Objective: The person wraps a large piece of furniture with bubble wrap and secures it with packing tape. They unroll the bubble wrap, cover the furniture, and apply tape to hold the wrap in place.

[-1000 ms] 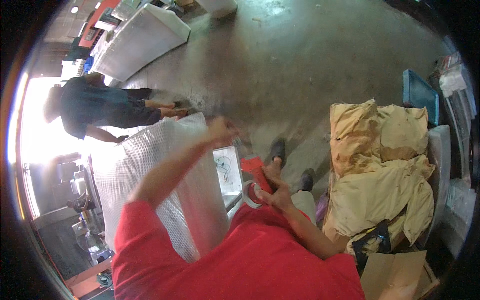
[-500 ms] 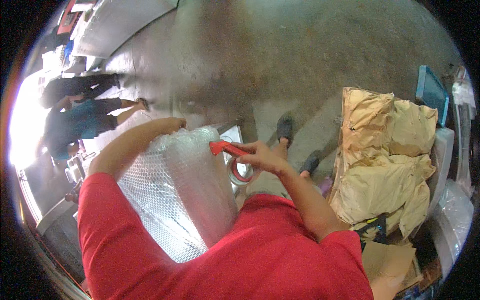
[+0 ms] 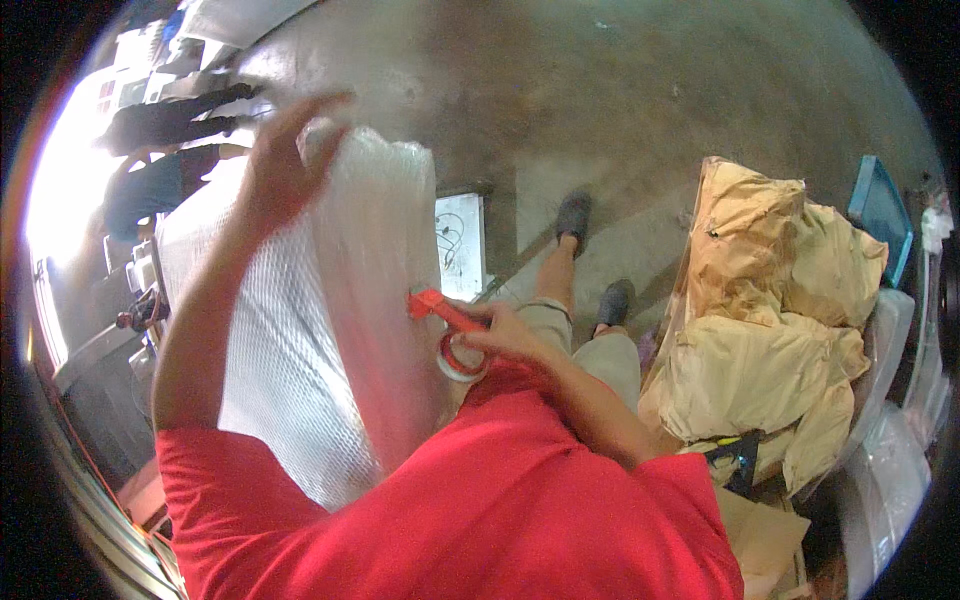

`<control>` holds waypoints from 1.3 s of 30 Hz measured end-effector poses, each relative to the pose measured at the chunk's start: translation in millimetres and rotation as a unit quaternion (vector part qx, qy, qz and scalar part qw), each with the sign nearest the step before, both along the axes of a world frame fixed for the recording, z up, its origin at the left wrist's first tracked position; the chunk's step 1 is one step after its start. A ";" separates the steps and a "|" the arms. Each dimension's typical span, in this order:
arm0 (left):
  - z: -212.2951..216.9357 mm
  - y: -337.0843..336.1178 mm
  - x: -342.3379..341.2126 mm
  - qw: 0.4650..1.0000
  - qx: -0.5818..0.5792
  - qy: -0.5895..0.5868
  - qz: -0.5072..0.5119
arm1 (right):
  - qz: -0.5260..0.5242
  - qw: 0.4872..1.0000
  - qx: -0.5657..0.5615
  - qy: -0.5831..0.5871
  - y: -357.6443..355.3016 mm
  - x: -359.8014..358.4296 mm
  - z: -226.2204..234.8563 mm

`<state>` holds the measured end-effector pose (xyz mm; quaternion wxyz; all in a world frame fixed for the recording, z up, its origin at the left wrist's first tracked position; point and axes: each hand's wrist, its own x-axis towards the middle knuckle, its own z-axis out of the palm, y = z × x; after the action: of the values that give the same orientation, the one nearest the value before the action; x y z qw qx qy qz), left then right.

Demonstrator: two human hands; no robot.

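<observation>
My right hand (image 3: 508, 335) is closed around the handle of a red tape dispenser (image 3: 430, 303), which carries a roll of tape (image 3: 460, 365) below my fingers. The dispenser's head lies against or just in front of a large, upright bundle in bubble wrap (image 3: 290, 310); whether it touches cannot be told. Up at the far left end of that bundle is my left hand (image 3: 285, 165), slightly blurred, its fingers spread and nothing visible in them. What the bubble wrap encloses is hidden.
A white panel with a dark cable (image 3: 460, 240) is behind the bundle. Crumpled brown paper packages (image 3: 765, 300) are stacked to my right, beside a blue tray (image 3: 880, 215) and clear plastic wrapping (image 3: 885, 500). Two people stand at the left, one in dark trousers (image 3: 175, 118).
My left hand has risen off the bundle's far edge and its fingers have opened. The tape dispenser in my right hand has come slightly nearer and left. The whole view has shifted.
</observation>
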<state>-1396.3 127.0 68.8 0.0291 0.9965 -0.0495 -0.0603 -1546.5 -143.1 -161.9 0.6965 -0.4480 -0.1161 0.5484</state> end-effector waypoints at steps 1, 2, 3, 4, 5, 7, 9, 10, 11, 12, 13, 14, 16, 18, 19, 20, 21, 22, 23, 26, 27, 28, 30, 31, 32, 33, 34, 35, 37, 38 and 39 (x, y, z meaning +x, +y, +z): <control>9.2 -35.9 -42.2 0.996 0.078 0.018 -0.026 | 0.025 1.000 0.002 0.010 -5.3 -15.3 3.6; 13.5 -69.6 -85.7 0.986 0.131 0.088 -0.062 | -0.007 0.999 -0.013 -0.032 -4.5 -22.1 3.0; 13.7 -94.3 -120.7 0.962 0.192 0.176 -0.076 | 0.038 0.998 -0.045 0.013 -11.4 -24.6 0.6; 8.8 -105.3 -141.0 0.952 0.221 0.174 -0.118 | 0.009 1.000 0.009 0.018 -6.5 -26.7 -0.2; 0.7 -112.0 -158.3 0.937 0.254 0.187 -0.150 | -0.012 0.999 0.027 0.023 -6.2 -24.1 -3.9; -13.2 -108.1 -182.5 0.918 0.301 0.196 -0.169 | -0.032 0.998 0.047 -0.003 -5.5 -24.4 -11.6; -30.0 -95.4 -185.2 0.909 0.331 0.199 -0.154 | -0.060 0.995 0.068 0.039 -11.9 -41.0 -13.8; -34.6 -92.2 -188.4 0.901 0.342 0.226 -0.145 | -0.064 0.994 0.056 0.069 -18.4 -55.4 -12.1; -37.2 -89.7 -187.4 0.895 0.363 0.206 -0.158 | -0.137 0.984 0.088 0.066 -17.8 -74.1 -7.0; -38.9 -89.7 -186.5 0.885 0.376 0.239 -0.133 | -0.076 0.997 0.024 0.018 -23.6 -98.0 -1.0; -39.1 -91.9 -185.4 0.881 0.388 0.240 -0.126 | -0.035 0.999 -0.004 -0.036 -31.4 -122.7 4.7; -38.3 -94.6 -184.0 0.885 0.383 0.225 -0.138 | 0.023 0.999 -0.020 0.022 -41.2 -150.5 10.5; -37.2 -102.1 -185.5 0.877 0.414 0.205 -0.134 | -0.009 0.999 0.031 -0.019 -57.4 -203.5 20.3; -38.3 -108.9 -195.7 0.860 0.455 0.163 -0.162 | -0.029 1.000 0.009 -0.009 -62.4 -241.3 21.3; -39.9 -111.6 -209.0 0.881 0.408 0.142 -0.191 | -0.058 0.998 0.032 0.021 -65.3 -254.7 19.1; -43.7 -114.4 -220.9 0.888 0.387 0.144 -0.201 | -0.067 0.996 0.028 0.052 -69.7 -261.6 14.8; -48.0 -117.5 -237.2 0.891 0.372 0.154 -0.209 | -0.091 0.991 0.053 0.079 -74.0 -270.6 13.5; -52.8 -123.2 -262.5 0.890 0.323 0.164 -0.276 | -0.104 0.987 0.079 0.094 -76.2 -282.2 15.3; -57.2 -131.0 -291.8 0.886 0.288 0.230 -0.281 | -0.020 0.994 0.037 0.098 -83.0 -296.1 21.3; -60.1 -155.3 -370.8 0.859 0.184 0.365 -0.310 | 0.105 0.993 0.014 0.061 -118.4 -346.2 52.9; -57.6 -161.6 -391.8 0.810 0.196 0.451 -0.318 | 0.092 0.994 0.043 0.035 -128.6 -359.6 63.6; -54.2 -168.1 -413.1 0.775 0.194 0.495 -0.342 | 0.100 0.993 0.049 0.035 -135.6 -365.2 68.9; -39.6 -177.7 -453.9 0.747 0.223 0.493 -0.386 | 0.142 0.988 0.036 0.053 -148.9 -364.6 70.8; -36.1 -180.8 -466.5 0.734 0.231 0.495 -0.403 | 0.176 0.984 0.025 0.019 -146.7 -362.2 69.2; -34.0 -182.3 -474.5 0.749 0.215 0.481 -0.402 | 0.204 0.978 0.006 -0.030 -143.8 -356.7 66.2; -32.0 -183.4 -480.9 0.753 0.197 0.488 -0.395 | 0.251 0.967 -0.004 -0.049 -134.6 -352.1 63.9; -31.3 -184.5 -484.2 0.738 0.196 0.523 -0.380 | 0.285 0.955 -0.018 -0.083 -124.8 -348.5 63.6; -31.7 -185.4 -485.8 0.736 0.204 0.513 -0.392 | 0.291 0.949 -0.006 -0.121 -111.7 -345.4 64.9; -33.3 -187.5 -484.8 0.704 0.235 0.531 -0.408 | 0.356 0.850 0.088 -0.378 -85.4 -345.3 76.8; -33.3 -188.8 -483.6 0.687 0.243 0.551 -0.406 | 0.398 0.828 0.103 -0.381 -79.3 -346.5 86.5; -31.9 -190.2 -482.3 0.683 0.242 0.553 -0.410 | 0.473 0.783 0.111 -0.389 -74.7 -339.7 93.2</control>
<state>-1878.6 -63.1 36.9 -0.2184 0.6344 -0.4121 -0.6164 -1886.1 -217.9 -68.7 0.2904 -0.4315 -0.6348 0.5714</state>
